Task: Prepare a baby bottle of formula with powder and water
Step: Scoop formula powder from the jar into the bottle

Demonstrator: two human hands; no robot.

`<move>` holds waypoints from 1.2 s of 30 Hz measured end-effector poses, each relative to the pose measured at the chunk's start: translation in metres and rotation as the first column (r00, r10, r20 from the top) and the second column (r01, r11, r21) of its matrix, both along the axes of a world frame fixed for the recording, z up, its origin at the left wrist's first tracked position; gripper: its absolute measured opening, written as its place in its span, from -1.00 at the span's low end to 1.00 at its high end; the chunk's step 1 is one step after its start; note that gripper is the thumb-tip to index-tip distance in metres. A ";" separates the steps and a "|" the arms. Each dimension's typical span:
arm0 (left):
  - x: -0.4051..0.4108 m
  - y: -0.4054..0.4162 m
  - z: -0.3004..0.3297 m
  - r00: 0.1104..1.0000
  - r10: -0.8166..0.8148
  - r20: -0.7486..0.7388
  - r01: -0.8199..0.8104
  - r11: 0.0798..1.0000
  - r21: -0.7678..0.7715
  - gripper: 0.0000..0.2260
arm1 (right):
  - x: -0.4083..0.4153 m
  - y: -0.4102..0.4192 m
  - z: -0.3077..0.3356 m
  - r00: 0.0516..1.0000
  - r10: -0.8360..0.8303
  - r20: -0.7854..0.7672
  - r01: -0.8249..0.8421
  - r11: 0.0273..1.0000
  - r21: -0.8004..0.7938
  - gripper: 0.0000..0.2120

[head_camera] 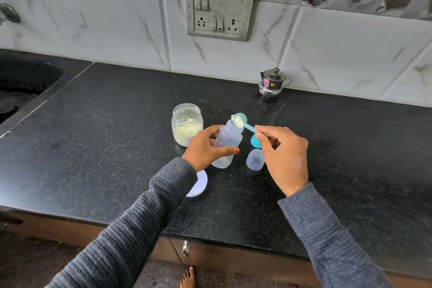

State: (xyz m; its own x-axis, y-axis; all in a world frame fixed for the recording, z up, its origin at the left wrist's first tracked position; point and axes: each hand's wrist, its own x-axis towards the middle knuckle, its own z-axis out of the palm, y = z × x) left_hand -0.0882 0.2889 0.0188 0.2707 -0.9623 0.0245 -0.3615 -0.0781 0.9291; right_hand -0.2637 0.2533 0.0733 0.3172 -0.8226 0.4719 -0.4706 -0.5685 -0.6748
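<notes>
Powder transfer is in hand. The bottle (228, 145) stands on the table (117, 147), tilted slightly, beside the open powder jar (187, 124). The left hand (205, 145) wraps its mid-body, fingers closed around it. The right hand (284, 154) pinches the scoop (243, 123) by its handle end, bowl tipped at the bottle mouth. Judged light, thin-walled, slightly flexible and easily toppled: grip the bottle at mid-body, firmly but without squeezing.

Jar (187, 124) left of bottle (228, 145)
</notes>
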 end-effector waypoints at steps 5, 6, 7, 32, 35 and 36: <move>-0.001 -0.002 0.002 1.000 -0.004 -0.003 0.004 1.000 -0.006 -0.43 | 0.000 0.000 0.001 1.000 0.010 0.001 -0.010 1.000 -0.022 -0.72; -0.001 -0.002 0.002 1.000 -0.003 -0.007 0.003 1.000 -0.007 -0.43 | 0.000 0.000 0.001 1.000 0.008 -0.006 -0.008 0.999 -0.036 -0.75; -0.001 -0.002 0.002 1.000 -0.002 -0.013 0.002 1.000 -0.008 -0.44 | 0.000 0.000 0.001 1.000 0.002 -0.003 -0.002 1.000 -0.031 -0.74; -0.003 -0.005 0.005 1.000 0.007 0.005 -0.007 0.999 -0.033 -0.44 | -0.002 -0.004 0.002 1.000 0.008 -0.022 -0.010 0.998 -0.056 -0.73; -0.004 -0.005 0.005 1.000 0.007 0.008 -0.007 0.999 -0.032 -0.44 | -0.002 -0.004 0.002 1.000 -0.003 -0.013 0.003 0.999 -0.054 -0.73; -0.004 -0.005 0.005 1.000 0.006 0.008 -0.006 0.999 -0.033 -0.43 | -0.002 -0.004 0.002 1.000 -0.001 0.002 0.001 0.999 -0.041 -0.71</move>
